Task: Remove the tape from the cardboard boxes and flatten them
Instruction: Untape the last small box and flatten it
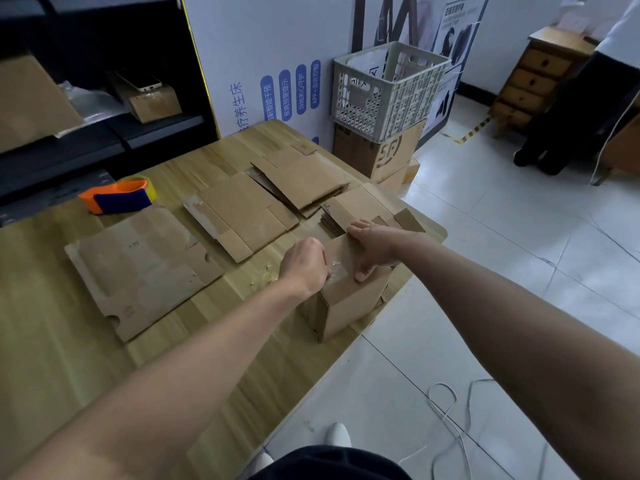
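Observation:
A small upright cardboard box stands near the right edge of the wooden table. Clear tape runs across its top. My left hand is closed on the tape at the box's left top edge. My right hand presses down on the box's top, thumb at the near edge. Several flattened boxes lie on the table: a large one at the left, one in the middle, one behind it, and a small stack just beyond my right hand.
An orange and blue tape dispenser sits at the table's back left. Bits of peeled tape lie left of the box. A white plastic crate rests on a cardboard carton on the floor. White cable trails across the tiles.

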Motion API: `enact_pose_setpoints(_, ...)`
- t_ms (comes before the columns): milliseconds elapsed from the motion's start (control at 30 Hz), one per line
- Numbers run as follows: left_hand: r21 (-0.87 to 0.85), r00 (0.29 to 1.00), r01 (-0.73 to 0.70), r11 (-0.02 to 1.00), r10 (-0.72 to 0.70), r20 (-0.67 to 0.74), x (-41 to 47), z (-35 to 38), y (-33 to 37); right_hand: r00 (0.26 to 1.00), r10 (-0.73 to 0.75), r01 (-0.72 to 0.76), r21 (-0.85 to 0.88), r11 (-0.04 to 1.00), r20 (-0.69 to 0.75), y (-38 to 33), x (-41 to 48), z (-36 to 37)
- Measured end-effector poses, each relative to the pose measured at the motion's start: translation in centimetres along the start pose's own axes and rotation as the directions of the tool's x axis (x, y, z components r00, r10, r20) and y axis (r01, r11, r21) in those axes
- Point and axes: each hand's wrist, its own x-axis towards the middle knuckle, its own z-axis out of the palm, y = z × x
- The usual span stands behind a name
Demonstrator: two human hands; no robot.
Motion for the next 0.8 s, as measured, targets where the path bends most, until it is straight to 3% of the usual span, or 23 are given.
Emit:
enact_pose_setpoints(533,-0.079,0.998,-0.06,0.995,0.059,-0.021,-0.4,0.4,-0.8,0.999,0.04,-0.04,-0.012,0.999,0.014,-0.8,0.3,-0.2)
enact_pose_setpoints(800,-0.135,0.984,-0.097,0.986,0.115,0.138,0.8,-0.3,-1.8,0.998,0.061,-0.061,0.024,0.998,0.008,-0.7,0.3,0.0)
